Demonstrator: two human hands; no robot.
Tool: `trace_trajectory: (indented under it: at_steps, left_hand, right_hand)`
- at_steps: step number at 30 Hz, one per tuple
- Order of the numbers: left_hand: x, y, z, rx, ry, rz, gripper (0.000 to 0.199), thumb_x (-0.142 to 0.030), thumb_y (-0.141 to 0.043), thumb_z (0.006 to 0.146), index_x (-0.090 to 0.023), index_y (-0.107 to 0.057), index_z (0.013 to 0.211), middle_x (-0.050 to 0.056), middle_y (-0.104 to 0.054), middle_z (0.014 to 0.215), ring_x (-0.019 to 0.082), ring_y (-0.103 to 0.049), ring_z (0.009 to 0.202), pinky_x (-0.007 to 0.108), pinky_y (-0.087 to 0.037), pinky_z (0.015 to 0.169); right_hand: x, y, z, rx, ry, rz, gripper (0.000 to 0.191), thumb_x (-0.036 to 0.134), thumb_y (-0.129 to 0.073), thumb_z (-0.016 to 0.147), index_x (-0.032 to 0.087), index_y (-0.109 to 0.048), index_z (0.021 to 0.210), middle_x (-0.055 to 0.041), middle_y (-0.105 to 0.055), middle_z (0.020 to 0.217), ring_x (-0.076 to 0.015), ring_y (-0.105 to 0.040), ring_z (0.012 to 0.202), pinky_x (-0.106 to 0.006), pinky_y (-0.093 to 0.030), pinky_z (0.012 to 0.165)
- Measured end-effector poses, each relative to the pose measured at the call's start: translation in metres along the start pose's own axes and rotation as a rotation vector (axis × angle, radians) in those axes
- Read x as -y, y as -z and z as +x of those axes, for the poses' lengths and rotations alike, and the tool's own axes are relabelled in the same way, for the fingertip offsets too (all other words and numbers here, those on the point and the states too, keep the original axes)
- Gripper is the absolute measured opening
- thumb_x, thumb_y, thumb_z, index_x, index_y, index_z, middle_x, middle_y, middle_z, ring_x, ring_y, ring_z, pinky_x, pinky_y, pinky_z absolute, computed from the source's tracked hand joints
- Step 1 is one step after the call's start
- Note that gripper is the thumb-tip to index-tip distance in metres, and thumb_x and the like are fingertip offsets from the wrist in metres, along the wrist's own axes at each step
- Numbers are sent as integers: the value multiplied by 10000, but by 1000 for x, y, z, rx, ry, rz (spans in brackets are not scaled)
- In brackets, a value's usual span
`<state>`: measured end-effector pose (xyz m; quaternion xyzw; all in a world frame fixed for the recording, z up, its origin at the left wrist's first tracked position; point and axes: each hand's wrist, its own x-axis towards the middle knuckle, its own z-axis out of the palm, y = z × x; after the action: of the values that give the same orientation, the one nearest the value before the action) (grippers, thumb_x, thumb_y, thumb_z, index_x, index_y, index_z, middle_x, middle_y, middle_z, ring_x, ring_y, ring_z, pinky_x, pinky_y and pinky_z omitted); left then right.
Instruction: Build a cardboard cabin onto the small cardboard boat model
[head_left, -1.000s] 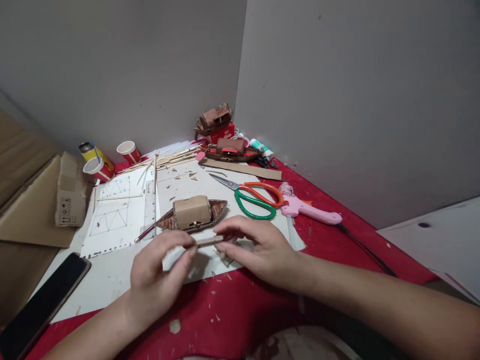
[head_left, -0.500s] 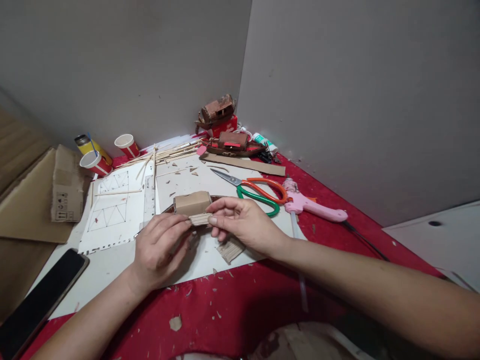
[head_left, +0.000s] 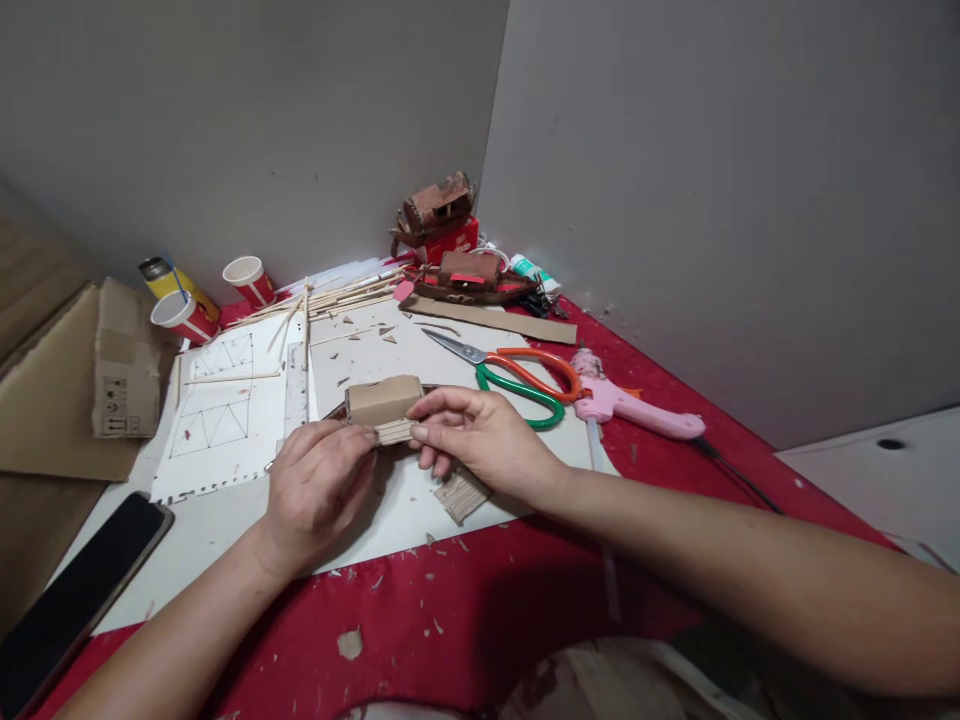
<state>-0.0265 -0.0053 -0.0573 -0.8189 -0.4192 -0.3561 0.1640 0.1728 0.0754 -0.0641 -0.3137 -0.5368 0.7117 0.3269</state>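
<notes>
Between my hands is a small strip of ridged cardboard (head_left: 394, 432), up against a model boat with a curved cardboard cabin (head_left: 385, 401). My left hand (head_left: 319, 485) pinches the strip's left end and covers much of the hull. With thumb and forefinger, my right hand (head_left: 480, 440) pinches the right end. Below the right hand a second piece of ridged cardboard (head_left: 460, 497) lies on the white sheet. Scissors (head_left: 517, 380) with one orange and one green handle lie just beyond the right hand. The hull's ends are mostly hidden by my fingers.
A pink glue gun (head_left: 637, 408) lies at the right, its cord trailing away. Two finished model boats (head_left: 472, 278) stand at the back. Thin wooden sticks (head_left: 330, 307), a drawing (head_left: 217, 425), paper cups (head_left: 250, 282), a phone (head_left: 82, 595) and a cardboard box (head_left: 124, 370) occupy the left.
The camera view has shifted slightly. Both hands keep their pinch on the cardboard strip, which now sits a little closer against the cabin's near side.
</notes>
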Motion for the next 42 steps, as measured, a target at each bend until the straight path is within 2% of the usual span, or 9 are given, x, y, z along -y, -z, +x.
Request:
trace_trajectory:
  at_steps: [17, 32, 35, 37, 39, 40, 42]
  left_hand:
    - [6, -5, -5, 49, -64, -6, 240, -8, -694, 787, -127, -664, 993, 130, -763, 950, 239, -666, 892, 392, -542, 806]
    - [7, -8, -9, 63, -64, 19, 246, -25, -645, 837, -129, -665, 1059, 126, -752, 969, 232, -652, 930, 380, -537, 815]
    - [7, -7, -9, 80, -71, 34, 254, -34, -635, 846, -144, -664, 1073, 119, -754, 977, 227, -661, 934, 382, -540, 833]
    - [7, -6, -9, 84, -79, 38, 268, -28, -641, 839, -142, -663, 1080, 123, -753, 982, 231, -662, 941, 384, -541, 837]
    - [7, -5, -8, 82, -90, 34, 281, -17, -650, 827, -130, -661, 1083, 134, -751, 986, 239, -660, 944, 387, -542, 828]
    - [7, -5, -8, 79, -98, 29, 283, -12, -651, 823, -125, -660, 1082, 139, -750, 985, 242, -660, 941, 389, -544, 823]
    - [8, -6, -7, 75, -108, 22, 289, -3, -647, 819, -121, -657, 1083, 144, -751, 981, 245, -660, 936, 391, -547, 814]
  right_hand:
    - [-2, -2, -2, -37, -8, -34, 211, 288, -727, 720, 168, -633, 866, 37, -639, 580, -95, -604, 482, -193, -489, 433]
    - [0, -3, -1, -36, -27, -47, 176, 251, -711, 742, 163, -631, 872, 32, -647, 614, -81, -595, 471, -182, -486, 430]
    - [10, -2, -4, -32, -72, -110, 215, 232, -690, 773, 161, -643, 971, 21, -655, 636, -97, -618, 497, -182, -486, 425]
    - [25, 5, -11, -16, -87, -184, 274, 250, -688, 789, 171, -648, 1048, 5, -671, 669, -115, -635, 517, -191, -481, 413]
    - [44, 17, -24, -13, -39, -291, 268, 298, -690, 803, 182, -667, 1043, -19, -691, 702, -135, -652, 542, -215, -497, 431]
    - [54, 25, -32, -40, 16, -354, 256, 326, -692, 806, 188, -681, 1022, -26, -700, 708, -142, -661, 567, -233, -527, 478]
    - [69, 46, -49, -208, 137, -493, 276, 401, -687, 815, 211, -697, 1015, -40, -720, 760, -166, -674, 604, -279, -554, 533]
